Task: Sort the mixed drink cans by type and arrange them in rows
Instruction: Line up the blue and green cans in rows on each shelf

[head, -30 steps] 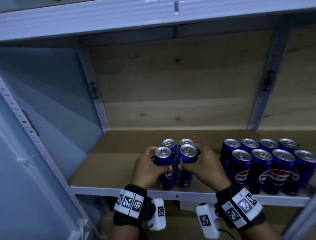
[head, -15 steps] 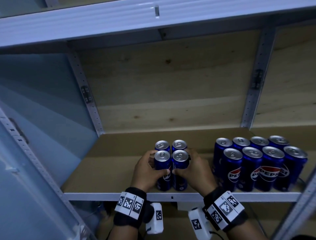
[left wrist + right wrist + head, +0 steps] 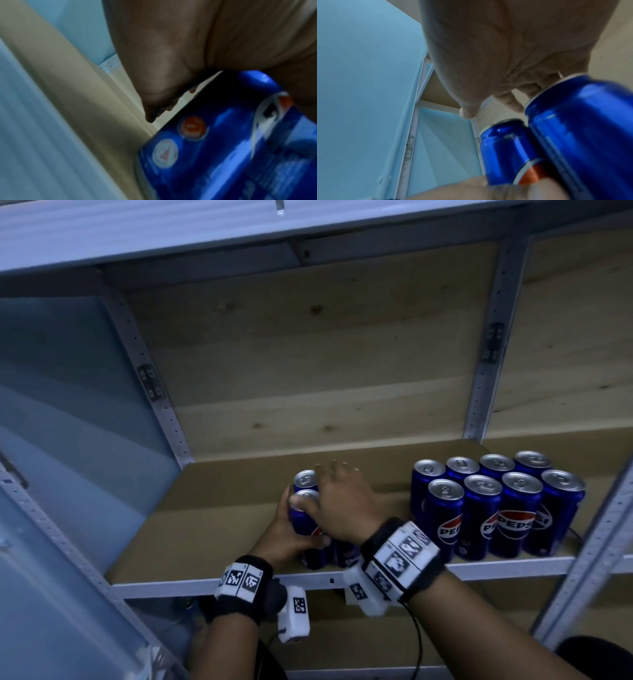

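Looking at my right hand now, it's let go and lifted, fingers spread, over the small can cluster while my left hand still grips the front can beside it, so grouping's probably nearly settled.

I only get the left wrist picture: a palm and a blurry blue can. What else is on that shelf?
Observer: Eight Pepsi cans stand on the right of the shelf, in two rows of four.
Visitor: Is my can alone?
Observer: No. The left hand grips the front can of a small cluster, and a rear can stands right behind it.
Visitor: Where is the other hand?
Observer: The right hand reaches over that cluster with its fingers spread, covering the other can tops.
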